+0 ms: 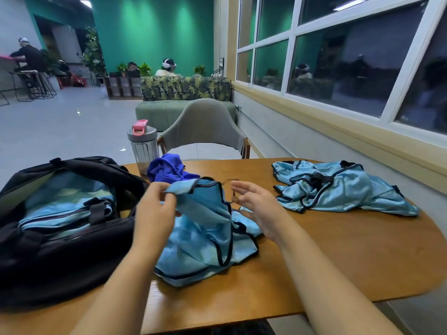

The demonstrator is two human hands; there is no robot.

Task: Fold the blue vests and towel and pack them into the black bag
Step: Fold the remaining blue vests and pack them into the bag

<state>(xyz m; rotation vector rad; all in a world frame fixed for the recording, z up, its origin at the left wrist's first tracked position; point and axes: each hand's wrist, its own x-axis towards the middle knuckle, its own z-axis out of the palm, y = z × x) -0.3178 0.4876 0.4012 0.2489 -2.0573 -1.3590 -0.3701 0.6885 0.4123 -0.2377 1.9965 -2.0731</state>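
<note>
The left hand (154,209), just left of the frame's centre, pinches the upper edge of a light blue vest (205,238) between thumb and curled fingers, lifting that edge off the wooden table (338,262). The right hand (254,209), right of centre, hovers beside the vest's black-trimmed edge with fingers spread and loosely bent; it grasps nothing, though a fingertip may touch the trim — I cannot tell. The rest of this vest lies crumpled on the table in the lower middle of the frame, between the two forearms.

At the left of the frame the black bag (60,250) sits on the table with its top wide open, and folded light blue fabric (65,209) lies inside it beneath a black strap. The bag's right side is just beside the held vest.

Further back, above the left hand, a darker blue towel (169,169) lies bunched on the table, touching the vest's raised edge in this view. In the right-centre of the frame a second light blue vest (338,187) lies rumpled and unfolded, well apart from the hands.

At the table's far edge, just left of the towel, stands a clear bottle (142,146) with a grey lid and pink cap. Behind the table a grey chair (203,126) faces the camera.
</note>
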